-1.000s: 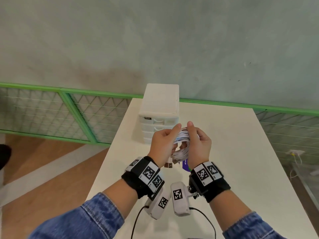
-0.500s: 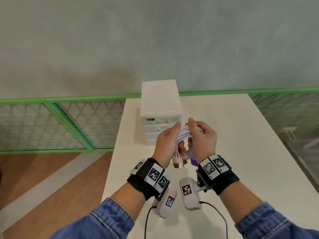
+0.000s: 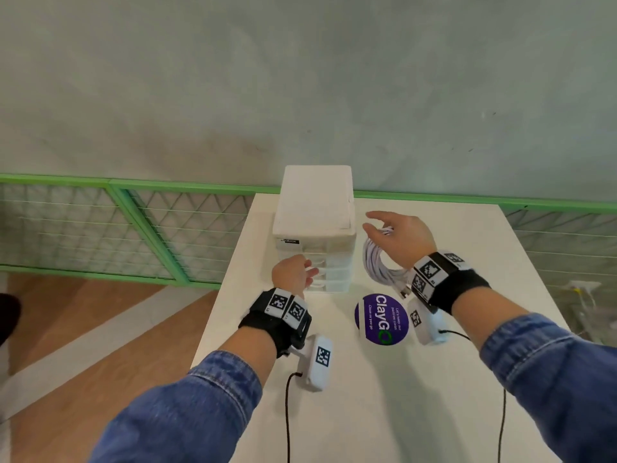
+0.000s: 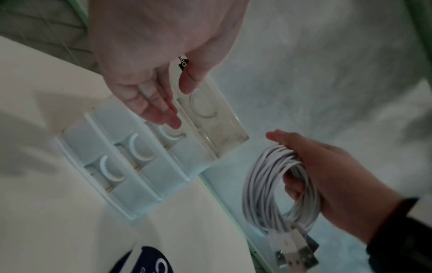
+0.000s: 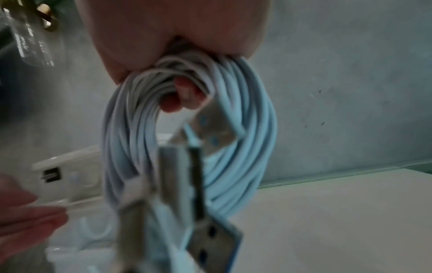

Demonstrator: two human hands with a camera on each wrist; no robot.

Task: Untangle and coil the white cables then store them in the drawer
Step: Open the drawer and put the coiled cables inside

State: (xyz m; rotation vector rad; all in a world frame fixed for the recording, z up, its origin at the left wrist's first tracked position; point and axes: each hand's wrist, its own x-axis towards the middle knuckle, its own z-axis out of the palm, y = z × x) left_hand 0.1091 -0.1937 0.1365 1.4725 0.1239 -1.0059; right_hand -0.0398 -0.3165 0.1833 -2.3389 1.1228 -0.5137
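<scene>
A small white drawer unit stands at the back of the white table. My right hand is just to the right of it. It grips a coil of white cables that hangs from its curled fingers, with the USB plugs dangling below. In the right wrist view the coil fills the middle and the plugs blur the foreground. My left hand holds nothing. Its straight fingers are at the curved handles on the drawer fronts; whether they touch is unclear.
A round purple sticker lies on the table in front of the unit, between my wrists. A green mesh railing runs behind and to the left of the table. The table's left edge drops to a wooden floor.
My hands have parted. The left hand let go of the coil and dropped to the drawer fronts. The right hand carried the coil out to the right of the unit.
</scene>
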